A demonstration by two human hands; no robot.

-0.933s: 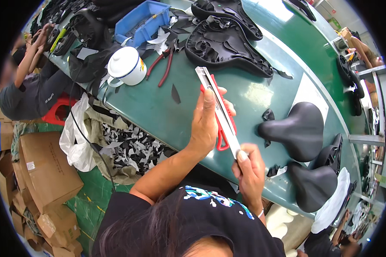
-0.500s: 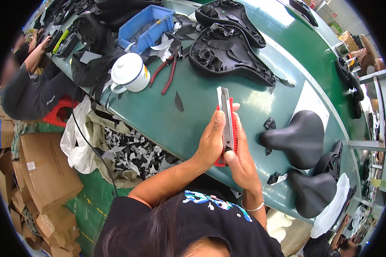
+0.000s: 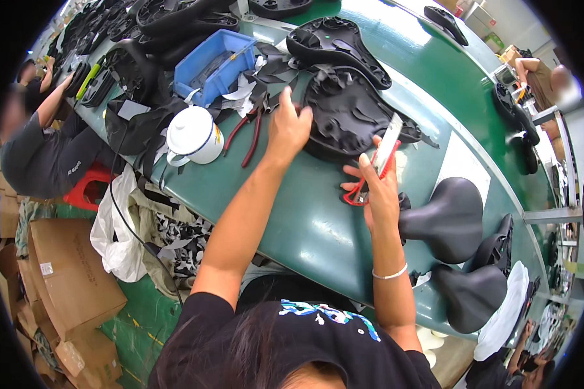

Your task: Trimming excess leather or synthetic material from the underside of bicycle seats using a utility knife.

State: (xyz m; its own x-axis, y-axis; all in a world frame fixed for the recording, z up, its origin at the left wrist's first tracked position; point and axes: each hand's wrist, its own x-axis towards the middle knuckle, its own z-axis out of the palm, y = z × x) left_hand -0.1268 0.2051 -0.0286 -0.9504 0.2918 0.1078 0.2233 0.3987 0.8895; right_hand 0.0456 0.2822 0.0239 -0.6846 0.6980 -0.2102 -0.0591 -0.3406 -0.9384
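Green workbench (image 3: 292,220) in a busy saddle workshop: the left hand (image 3: 289,126) presses, fingers together, on the edge of an upturned black saddle (image 3: 350,117) at mid-table, while the right hand (image 3: 377,188) is clamped on red-handled scissors (image 3: 377,162). The raised blades point toward the loose cover and could nick it or the reaching wrist. Red pliers (image 3: 248,133), a white mug (image 3: 191,136) and a blue bin (image 3: 214,61) crowd the left; finished saddles (image 3: 451,217) sit right.

green table (image 3: 305,227), blk saddle (image 3: 350,117), red-handled scissors (image 3: 360,191)
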